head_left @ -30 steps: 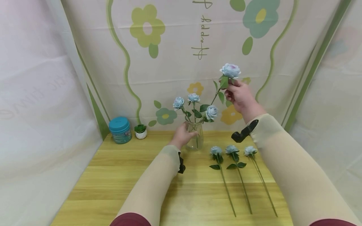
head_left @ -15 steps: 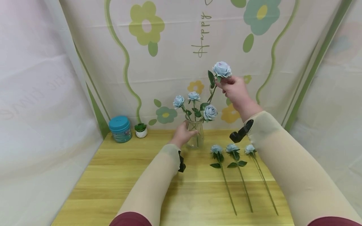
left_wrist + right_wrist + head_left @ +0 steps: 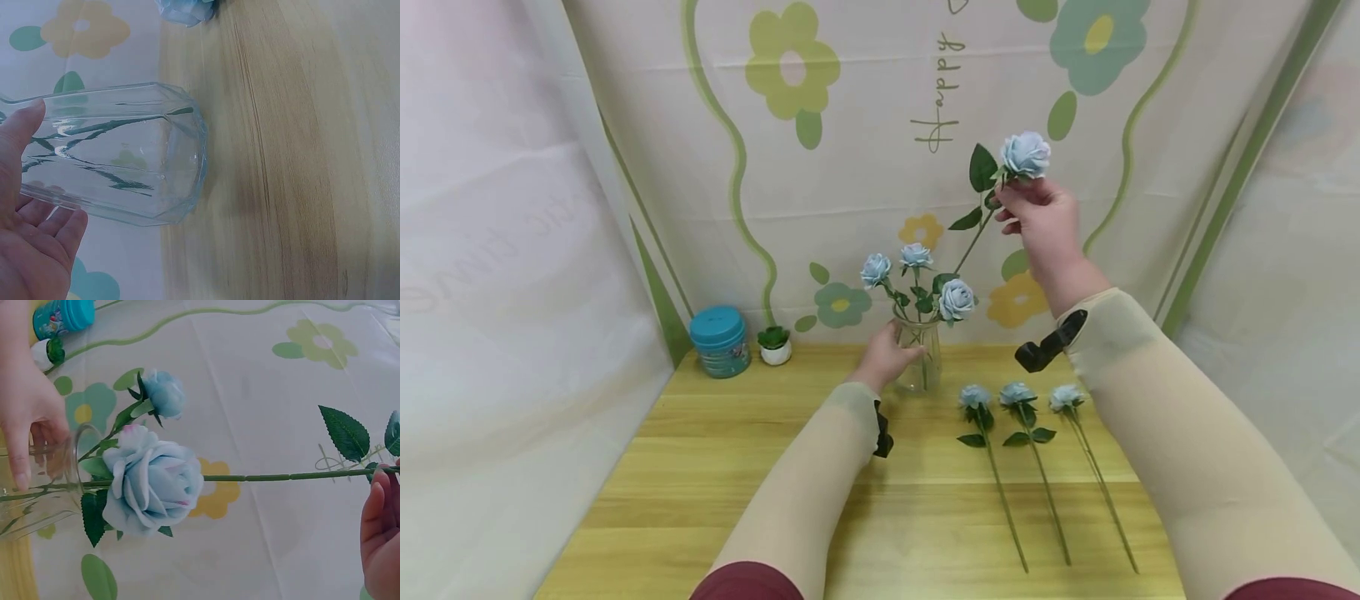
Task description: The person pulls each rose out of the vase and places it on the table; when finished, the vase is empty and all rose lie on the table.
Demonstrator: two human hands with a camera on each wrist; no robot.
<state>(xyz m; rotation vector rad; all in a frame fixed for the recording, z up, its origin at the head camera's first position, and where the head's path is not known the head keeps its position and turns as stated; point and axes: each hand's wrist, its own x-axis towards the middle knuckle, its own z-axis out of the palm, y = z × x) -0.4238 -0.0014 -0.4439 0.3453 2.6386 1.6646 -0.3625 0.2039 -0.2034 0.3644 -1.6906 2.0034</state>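
Note:
My left hand [image 3: 886, 358] curls round a clear glass vase [image 3: 144, 187] standing near the back of the wooden table; thumb and fingers lie on opposite sides of it in the left wrist view. Three pale blue artificial roses [image 3: 957, 299] stand in the vase, their stems crossing inside. Up and to the right, my right hand [image 3: 1047, 223] pinches another blue rose [image 3: 1026, 155] just below its bloom. That rose's stem [image 3: 269, 477] slants down towards the vase mouth, where a bloom hides its lower end.
Three more blue roses [image 3: 1017, 395] lie side by side on the table [image 3: 917, 517], right of the vase. A teal-lidded jar [image 3: 719, 340] and a small potted succulent [image 3: 774, 344] stand at the back left. A flower-printed cloth [image 3: 850, 175] hangs behind.
My right hand first shifted slightly left with the rose, then moved up and right, raising the bloom. The rose's leaves have turned to its left side. My left hand stays on the vase.

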